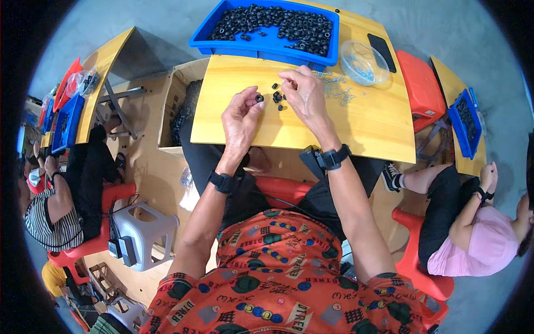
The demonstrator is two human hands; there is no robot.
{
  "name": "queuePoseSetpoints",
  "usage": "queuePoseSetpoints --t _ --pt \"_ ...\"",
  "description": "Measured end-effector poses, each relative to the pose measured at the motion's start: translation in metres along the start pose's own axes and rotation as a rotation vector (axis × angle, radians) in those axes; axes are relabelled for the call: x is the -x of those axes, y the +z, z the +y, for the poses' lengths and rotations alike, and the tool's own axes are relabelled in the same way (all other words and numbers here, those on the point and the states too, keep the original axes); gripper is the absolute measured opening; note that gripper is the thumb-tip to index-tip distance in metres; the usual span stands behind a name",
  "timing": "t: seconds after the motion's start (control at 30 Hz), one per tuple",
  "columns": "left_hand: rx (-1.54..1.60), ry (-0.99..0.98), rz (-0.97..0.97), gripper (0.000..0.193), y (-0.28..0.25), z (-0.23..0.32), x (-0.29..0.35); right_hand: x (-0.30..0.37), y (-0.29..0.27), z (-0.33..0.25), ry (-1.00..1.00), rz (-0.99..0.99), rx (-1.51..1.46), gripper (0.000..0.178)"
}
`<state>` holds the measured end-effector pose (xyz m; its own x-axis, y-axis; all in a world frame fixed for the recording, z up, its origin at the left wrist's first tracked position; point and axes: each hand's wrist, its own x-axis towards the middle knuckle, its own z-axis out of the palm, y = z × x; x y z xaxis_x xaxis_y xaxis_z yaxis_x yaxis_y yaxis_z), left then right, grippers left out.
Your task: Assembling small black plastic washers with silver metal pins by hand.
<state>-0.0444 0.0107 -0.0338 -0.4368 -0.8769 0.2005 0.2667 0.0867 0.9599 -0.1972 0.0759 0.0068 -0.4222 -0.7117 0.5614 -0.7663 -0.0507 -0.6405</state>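
Note:
My left hand is closed in a pinch on a small black ring-shaped part, its hole facing up. Just to the right, my right hand is held over the table with thumb and fingertips drawn together; whatever sits between them is too small to make out. Several loose black parts lie on the yellow tabletop between the two hands. Beyond my right hand, small clear and bluish pieces are scattered on the wood.
A blue tray of black parts stands at the far edge. Right of it are a clear round bowl and a dark phone-like slab. A cardboard box stands left of the table. People sit at side tables, one in a pink top.

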Motion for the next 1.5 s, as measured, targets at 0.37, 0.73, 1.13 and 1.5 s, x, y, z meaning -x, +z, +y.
queuePoseSetpoints --t 0.37,0.73,1.13,1.5 --pt "0.064 -0.184 -0.125 0.027 0.01 0.034 0.029 0.047 -0.034 -0.051 0.481 -0.057 -0.758 0.02" --pt "0.023 -0.11 -0.199 0.027 0.009 0.045 0.04 0.065 -0.03 -0.05 0.585 0.013 -1.015 0.021" --pt "-0.013 -0.06 -0.143 0.024 0.013 0.048 0.046 0.069 -0.026 -0.048 0.573 0.036 -1.024 0.022" --pt "-0.008 -0.007 -0.128 0.028 0.017 0.05 0.047 0.066 -0.017 -0.061 0.405 0.135 -0.853 0.016"
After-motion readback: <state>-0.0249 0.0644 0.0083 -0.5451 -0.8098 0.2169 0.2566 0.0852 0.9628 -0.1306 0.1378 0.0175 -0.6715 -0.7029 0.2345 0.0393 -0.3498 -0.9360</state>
